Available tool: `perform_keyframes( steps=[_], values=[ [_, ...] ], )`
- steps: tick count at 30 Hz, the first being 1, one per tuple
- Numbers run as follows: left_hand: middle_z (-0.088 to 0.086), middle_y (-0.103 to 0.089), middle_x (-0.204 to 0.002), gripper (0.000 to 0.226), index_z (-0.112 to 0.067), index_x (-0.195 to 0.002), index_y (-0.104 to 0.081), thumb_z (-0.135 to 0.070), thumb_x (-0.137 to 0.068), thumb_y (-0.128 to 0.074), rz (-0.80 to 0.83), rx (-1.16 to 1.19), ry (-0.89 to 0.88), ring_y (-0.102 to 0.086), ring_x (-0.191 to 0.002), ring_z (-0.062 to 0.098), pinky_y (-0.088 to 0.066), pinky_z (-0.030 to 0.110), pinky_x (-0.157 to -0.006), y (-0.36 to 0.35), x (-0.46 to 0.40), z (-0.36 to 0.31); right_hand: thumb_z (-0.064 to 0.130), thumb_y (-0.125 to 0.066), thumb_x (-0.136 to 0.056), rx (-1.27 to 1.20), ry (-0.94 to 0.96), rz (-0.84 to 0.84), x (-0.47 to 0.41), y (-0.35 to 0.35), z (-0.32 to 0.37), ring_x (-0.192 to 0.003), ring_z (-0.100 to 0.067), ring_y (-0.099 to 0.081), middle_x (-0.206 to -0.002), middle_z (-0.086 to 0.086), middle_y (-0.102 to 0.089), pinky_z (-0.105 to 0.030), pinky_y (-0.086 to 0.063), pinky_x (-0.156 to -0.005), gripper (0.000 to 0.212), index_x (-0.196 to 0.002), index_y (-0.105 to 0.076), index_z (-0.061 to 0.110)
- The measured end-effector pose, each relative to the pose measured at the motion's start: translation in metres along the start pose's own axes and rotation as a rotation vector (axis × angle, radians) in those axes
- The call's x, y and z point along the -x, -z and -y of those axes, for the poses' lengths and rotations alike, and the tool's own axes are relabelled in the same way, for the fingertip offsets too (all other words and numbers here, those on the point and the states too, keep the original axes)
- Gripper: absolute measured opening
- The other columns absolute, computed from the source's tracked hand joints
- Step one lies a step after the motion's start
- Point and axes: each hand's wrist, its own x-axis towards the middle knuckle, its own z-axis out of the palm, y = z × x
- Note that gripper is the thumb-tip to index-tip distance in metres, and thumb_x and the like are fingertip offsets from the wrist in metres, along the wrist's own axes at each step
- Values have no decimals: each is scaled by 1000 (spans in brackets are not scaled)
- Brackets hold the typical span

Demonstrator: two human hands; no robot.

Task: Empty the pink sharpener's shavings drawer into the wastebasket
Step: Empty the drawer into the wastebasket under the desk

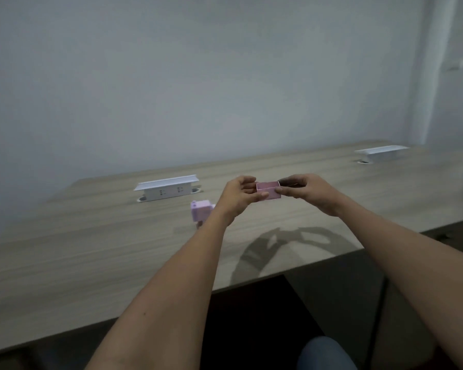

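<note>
The pink shavings drawer [269, 190], a small open-topped box, is held in the air above the wooden table [91, 249]. My left hand [238, 200] pinches its left end and my right hand [309, 192] pinches its right end. The pink sharpener [201, 212] stands on the table to the left of my left hand, partly hidden by my wrist. What lies inside the drawer cannot be made out. No wastebasket is in view.
A white pop-up socket box [166, 190] rises from the table behind the sharpener, and a second one [381, 153] sits at the far right. The table's front edge runs diagonally, with dark space and my knee [324, 353] below it.
</note>
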Motion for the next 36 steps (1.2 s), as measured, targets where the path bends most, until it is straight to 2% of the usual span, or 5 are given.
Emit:
perform_keyframes(
  steps=[5,18,30,34,36],
  values=[
    [22,-61,-135,69,7,-142,-49,-9,-83,-81,93,57,-3,-64,-110,22,-53,24,-93,-68,-12,-6,42,-84,-76,42,-55,-113,37,59,-14,-83,7,-69,-96,17,-79,-22,-48,-76,32,-104,-76,29],
    [24,-66,-133,58,9,-137,-56,-14,-87,-78,377,112,11,-64,-127,31,-48,38,-112,-251,12,3,53,-88,-66,59,-264,-273,180,183,-80,-105,-1,-71,-112,13,-77,-26,-52,-84,58,-116,-74,27],
    [10,-72,-122,59,-1,-131,-65,-27,-82,-83,567,107,237,-69,-112,20,-56,29,-98,-363,86,113,43,-94,-52,-156,-561,-376,313,173,-203,-93,-15,-73,-103,-6,-80,-26,-51,-78,83,-123,-71,7],
    [14,-71,-123,55,2,-130,-64,-19,-83,-82,611,145,456,-69,-110,20,-57,25,-93,-385,114,153,32,-88,-67,-200,-683,-385,350,153,-244,-92,-18,-74,-105,-12,-79,-32,-53,-84,65,-122,-71,4],
    [13,-73,-116,57,5,-132,-60,-14,-84,-81,645,168,569,-75,-93,11,-59,18,-79,-394,125,173,28,-85,-76,-221,-743,-379,367,142,-263,-93,-20,-71,-111,-16,-77,-34,-52,-84,51,-121,-72,6]
  ],
)
